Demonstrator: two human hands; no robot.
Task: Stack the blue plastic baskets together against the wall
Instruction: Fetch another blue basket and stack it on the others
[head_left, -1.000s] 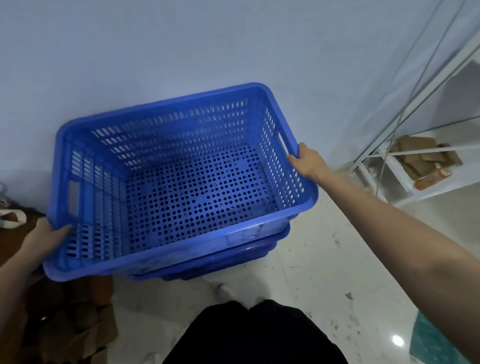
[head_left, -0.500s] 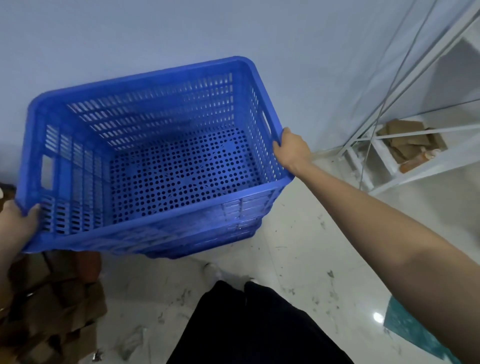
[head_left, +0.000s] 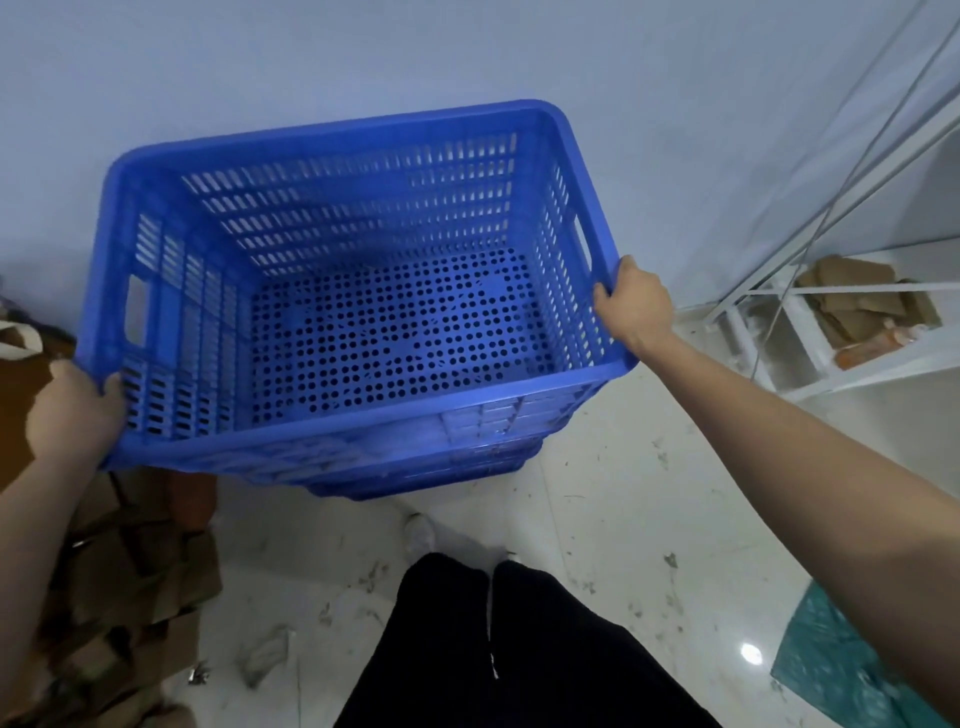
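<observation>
— Head view: how was the top basket (head_left: 363, 291) held?

— It was gripped at both short ends. The right hand (head_left: 636, 306) was closed over the right rim, right of centre in the frame, with the thumb laid on top of the rim and the fingers curled under its outer edge. The left hand (head_left: 72, 410) was clamped on the near left corner, at the left edge of the frame, with the thumb pressed against the slotted side wall.

— Where was that basket seen?

— It was seen across the middle of the frame, mouth up and empty, its perforated floor fully exposed. It was nested over the lower baskets (head_left: 426, 478), of which only stacked rims and a bottom edge were visible beneath its near wall. Whether it was fully seated could not be told. The far rim was placed close to the pale wall (head_left: 467, 52) that filled the upper part of the frame; contact could not be confirmed.

— What was noted around it?

— Flattened cardboard (head_left: 130, 571) was piled at lower left, partly under the left corner of the stack. A white metal rack (head_left: 810, 343) holding brown scraps was seen at right. Dark trousers (head_left: 519, 649) were seen at bottom centre, above a scuffed white tiled floor (head_left: 623, 519), and a teal sheet (head_left: 831, 665) was cut off at lower right.
</observation>
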